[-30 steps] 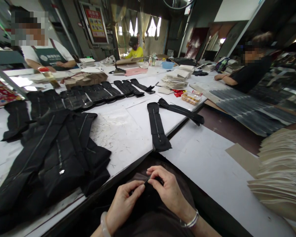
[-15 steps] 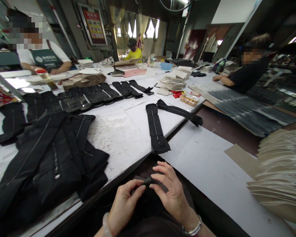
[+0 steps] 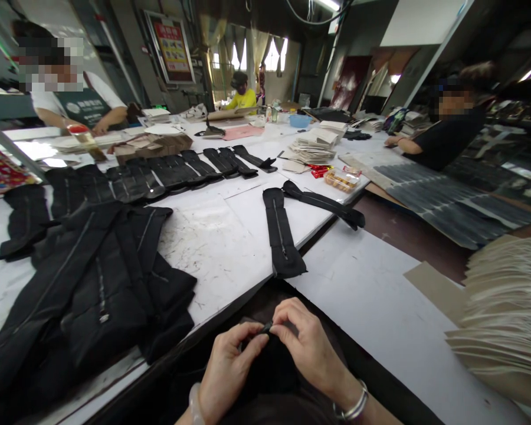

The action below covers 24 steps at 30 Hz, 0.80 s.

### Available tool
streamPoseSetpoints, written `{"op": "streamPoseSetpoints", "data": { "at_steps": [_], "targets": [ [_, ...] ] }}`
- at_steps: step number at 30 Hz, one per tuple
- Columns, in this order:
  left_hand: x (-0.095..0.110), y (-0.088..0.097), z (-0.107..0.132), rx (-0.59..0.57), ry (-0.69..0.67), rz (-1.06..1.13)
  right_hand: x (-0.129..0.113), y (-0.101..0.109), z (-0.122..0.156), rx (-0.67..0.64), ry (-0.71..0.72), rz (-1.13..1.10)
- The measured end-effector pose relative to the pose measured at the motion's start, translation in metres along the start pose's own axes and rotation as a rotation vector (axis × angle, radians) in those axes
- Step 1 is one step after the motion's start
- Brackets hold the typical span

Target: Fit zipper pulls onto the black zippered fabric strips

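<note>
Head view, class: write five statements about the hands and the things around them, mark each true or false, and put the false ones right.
1. The left hand and right hand both pinch a dark piece. True.
2. The left wrist wears a metal bracelet. False: it wears a pale bangle.
3. A heap of black zipped pieces lies to the left of the hands. True.
4. Black cloth is heaped at the far right. False: a stack of tan sheets is there.
5. A blue bowl stands on the table. True.
</note>
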<state>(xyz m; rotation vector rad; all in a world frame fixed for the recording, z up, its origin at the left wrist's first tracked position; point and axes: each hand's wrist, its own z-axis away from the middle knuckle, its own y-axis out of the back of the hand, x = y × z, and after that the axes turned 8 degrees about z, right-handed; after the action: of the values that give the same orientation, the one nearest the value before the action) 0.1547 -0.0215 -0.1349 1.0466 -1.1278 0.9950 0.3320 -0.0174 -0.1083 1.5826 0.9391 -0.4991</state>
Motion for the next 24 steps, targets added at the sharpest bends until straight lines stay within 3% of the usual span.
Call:
{"op": "streamPoseSetpoints", "data": {
  "at_steps": [4,8,14,19,21,24],
  "targets": [
    [0.003,0.004,0.001,0.009,-0.016,-0.076,-0.005,0.012,-0.012,-0.171,-0.180,-0.151],
    [0.019,0.012,0.001,-0.042,-0.013,-0.176,-0.006,0.014,-0.023,-0.283,-0.307,-0.277],
    [0.039,0.017,-0.001,-0.149,0.083,-0.004,-0.013,0.011,-0.035,-0.394,-0.397,-0.466],
    [0.042,0.019,-0.006,-0.215,0.395,0.288,-0.017,0.004,-0.039,-0.381,-0.438,-0.532],
    [0.045,0.022,-0.008,-0.175,0.423,0.320,-0.019,0.000,-0.039,-0.337,-0.439,-0.549],
    [0.051,0.031,-0.011,-0.077,0.425,0.373,-0.022,-0.006,-0.033,-0.152,-0.359,-0.562]
  ]
}}
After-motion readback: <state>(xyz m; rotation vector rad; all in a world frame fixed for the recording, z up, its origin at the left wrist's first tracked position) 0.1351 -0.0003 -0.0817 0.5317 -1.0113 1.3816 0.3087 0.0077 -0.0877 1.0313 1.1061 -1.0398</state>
